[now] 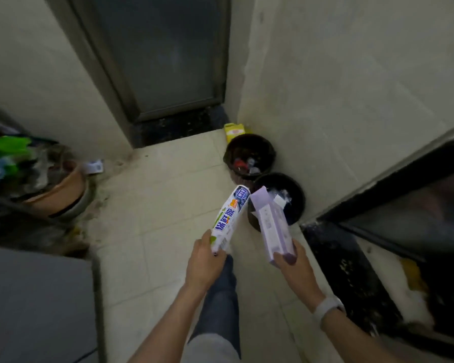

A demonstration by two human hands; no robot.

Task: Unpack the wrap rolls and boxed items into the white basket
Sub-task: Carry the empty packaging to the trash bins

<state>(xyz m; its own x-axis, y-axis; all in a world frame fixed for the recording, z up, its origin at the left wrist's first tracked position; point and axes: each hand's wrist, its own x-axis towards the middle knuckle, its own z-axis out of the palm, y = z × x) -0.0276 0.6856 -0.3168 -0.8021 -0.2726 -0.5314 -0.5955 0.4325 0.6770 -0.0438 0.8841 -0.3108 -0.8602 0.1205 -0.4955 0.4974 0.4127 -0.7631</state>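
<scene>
My left hand [206, 260] grips the lower end of a white wrap roll [230, 218] with blue and green print, held slanting up to the right. My right hand [294, 265] holds a long pale purple box [273, 226] by its near end; the box's far flap stands open. The box's far end hangs over the nearer of two black bins [294, 203]. No white basket shows in this view.
A second black bin [249, 155] with rubbish stands farther back by the wall, a yellow carton [233, 131] behind it. A dark door frame runs along the right. A cluttered pile with a brown pot [58, 189] fills the left. A grey surface sits at the lower left.
</scene>
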